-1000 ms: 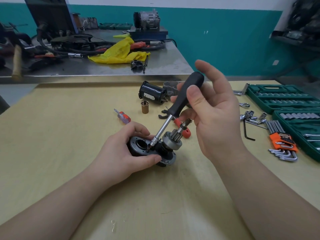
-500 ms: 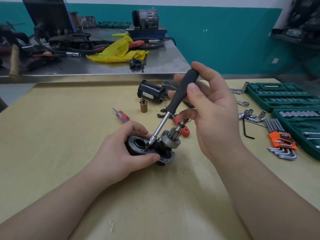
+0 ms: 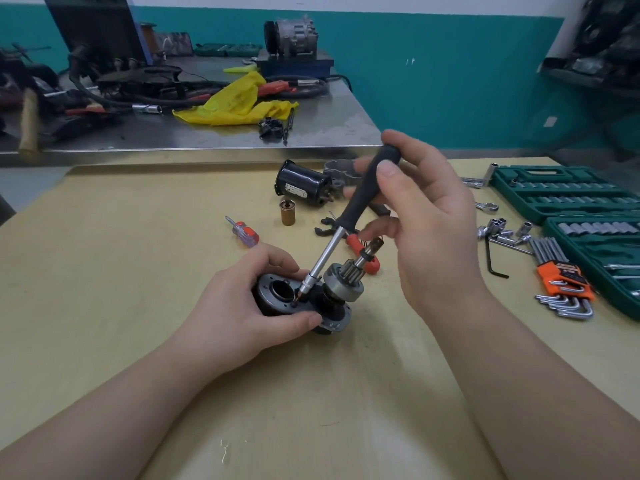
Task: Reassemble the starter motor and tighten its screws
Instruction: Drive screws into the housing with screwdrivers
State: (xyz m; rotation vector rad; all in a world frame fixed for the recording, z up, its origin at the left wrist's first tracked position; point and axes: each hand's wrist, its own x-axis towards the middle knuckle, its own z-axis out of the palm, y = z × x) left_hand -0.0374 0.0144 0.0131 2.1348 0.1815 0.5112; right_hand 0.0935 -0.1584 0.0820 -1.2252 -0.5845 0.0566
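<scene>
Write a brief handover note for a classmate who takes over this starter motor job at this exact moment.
Left hand grips the starter assembly on the table. Right hand holds the black-handled screwdriver, tip on a screw in the flange. Black motor housing lies apart, behind. Done: pinion gear fitted. Left: finish this screw, join the housing.

A mechanic's workshop. Green socket-set cases (image 3: 561, 192) and an orange rack of hex keys (image 3: 562, 284) lie on a wooden worktable (image 3: 138, 271). Behind it, a steel bench (image 3: 207, 136) carries hoses, a hammer (image 3: 29, 123), a yellow rag (image 3: 239, 102) and a car compressor (image 3: 294, 32) against a teal-painted wall (image 3: 450, 64).
</scene>
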